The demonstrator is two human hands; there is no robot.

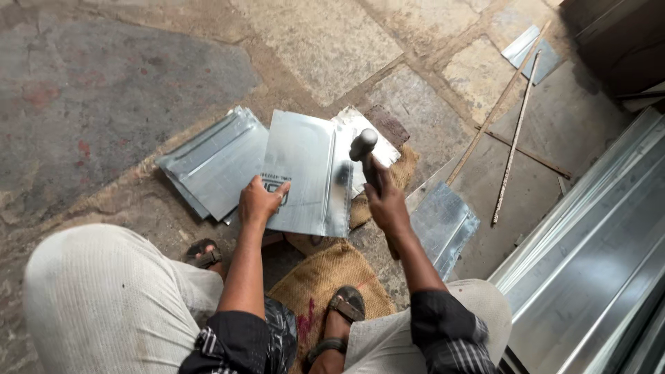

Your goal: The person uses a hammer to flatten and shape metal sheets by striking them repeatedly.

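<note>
galvanised metal sheet [305,173] is pinned by the left hand [260,202], fingers spread flat; the right hand [386,201] grips a hammer [365,156] above its folded edge, burlap sacking [325,273] beneath.

My left hand [260,201]: arm extended forward, fingers spread flat, palm pressing down. My right hand [385,201]: arm extended, wrist cocked, fingers curled tight in a fist-like grip.
</note>
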